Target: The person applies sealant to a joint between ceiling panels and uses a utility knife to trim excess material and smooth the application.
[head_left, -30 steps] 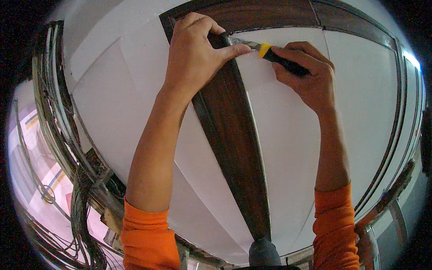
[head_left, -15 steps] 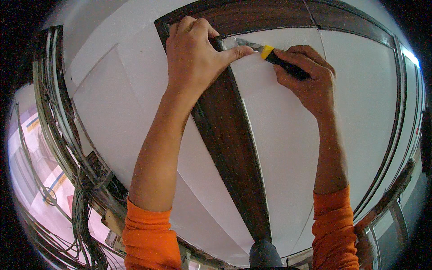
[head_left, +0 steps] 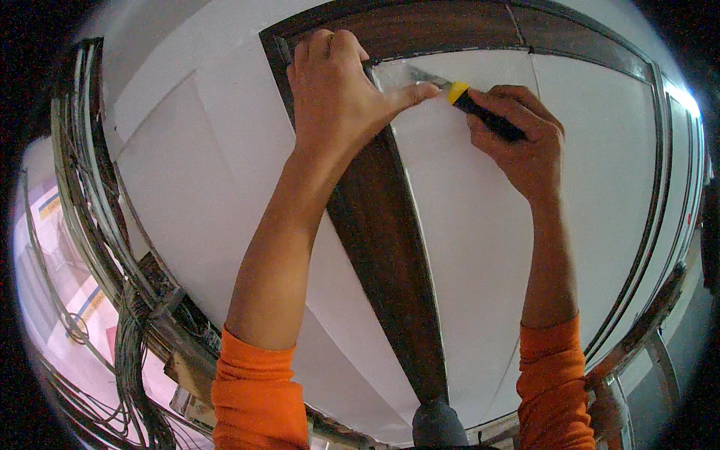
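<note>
My right hand [head_left: 523, 142] is closed around the black handle of a putty knife [head_left: 491, 118] with a yellow collar. Its thin metal blade points up and left, close to the white panel just under the dark top trim. My left hand [head_left: 334, 101] rests against the dark brown wood strip [head_left: 386, 247] near its upper end. Its fingers bend over the strip with their tips hidden, and the thumb stretches right, toward the blade. A whitish patch [head_left: 390, 73] shows on the panel between the thumb and the top trim.
Dark wood trim [head_left: 450, 30] runs across the top, and white panels [head_left: 480, 247] lie on both sides of the strip. Bundled cables [head_left: 97, 187] hang at the far left, with loose wires below. A dark grey rounded thing [head_left: 439, 426] stands at the strip's lower end.
Both hands have shifted slightly right and down in the picture, the putty knife moving along with the right one. The left thumb still reaches toward the blade.
</note>
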A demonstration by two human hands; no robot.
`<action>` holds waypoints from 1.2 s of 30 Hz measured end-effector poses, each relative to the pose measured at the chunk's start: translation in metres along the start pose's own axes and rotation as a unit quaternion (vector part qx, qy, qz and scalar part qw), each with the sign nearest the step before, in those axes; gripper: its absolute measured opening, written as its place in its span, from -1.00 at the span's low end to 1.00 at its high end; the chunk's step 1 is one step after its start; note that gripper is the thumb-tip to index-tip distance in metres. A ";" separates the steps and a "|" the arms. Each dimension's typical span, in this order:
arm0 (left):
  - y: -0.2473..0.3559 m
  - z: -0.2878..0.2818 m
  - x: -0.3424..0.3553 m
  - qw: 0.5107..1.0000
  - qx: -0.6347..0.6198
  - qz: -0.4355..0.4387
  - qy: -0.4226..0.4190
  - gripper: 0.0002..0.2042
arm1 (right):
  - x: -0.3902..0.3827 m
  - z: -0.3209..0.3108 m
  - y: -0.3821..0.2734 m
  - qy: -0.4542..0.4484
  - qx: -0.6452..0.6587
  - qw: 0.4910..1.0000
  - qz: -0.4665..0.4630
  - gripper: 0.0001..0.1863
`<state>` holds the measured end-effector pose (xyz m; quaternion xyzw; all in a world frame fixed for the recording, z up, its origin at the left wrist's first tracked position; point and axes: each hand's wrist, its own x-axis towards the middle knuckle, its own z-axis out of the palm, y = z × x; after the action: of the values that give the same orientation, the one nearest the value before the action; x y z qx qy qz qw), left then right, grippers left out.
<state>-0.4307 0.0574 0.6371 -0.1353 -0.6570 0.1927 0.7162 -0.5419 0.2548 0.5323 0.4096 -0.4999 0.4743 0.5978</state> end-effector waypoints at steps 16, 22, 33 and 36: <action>-0.024 -0.026 0.003 0.988 -0.128 0.041 -0.071 -0.49 | 0.013 0.011 -0.008 -0.024 0.008 0.998 -0.049 -0.68; -0.026 -0.023 0.001 0.989 -0.128 0.043 -0.067 -0.50 | 0.017 0.013 -0.008 -0.033 0.002 0.997 -0.068 -0.69; -0.015 -0.021 0.009 0.992 -0.093 0.023 -0.077 -0.42 | 0.010 0.009 -0.002 -0.025 -0.004 0.999 -0.027 -0.65; -0.008 -0.014 0.010 0.996 -0.064 0.023 -0.054 -0.35 | 0.007 0.004 0.001 -0.010 -0.014 1.000 -0.016 -0.65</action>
<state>-0.4152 0.0559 0.6484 -0.1855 -0.7024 0.1737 0.6648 -0.5438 0.2521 0.5397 0.4139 -0.5056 0.4540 0.6058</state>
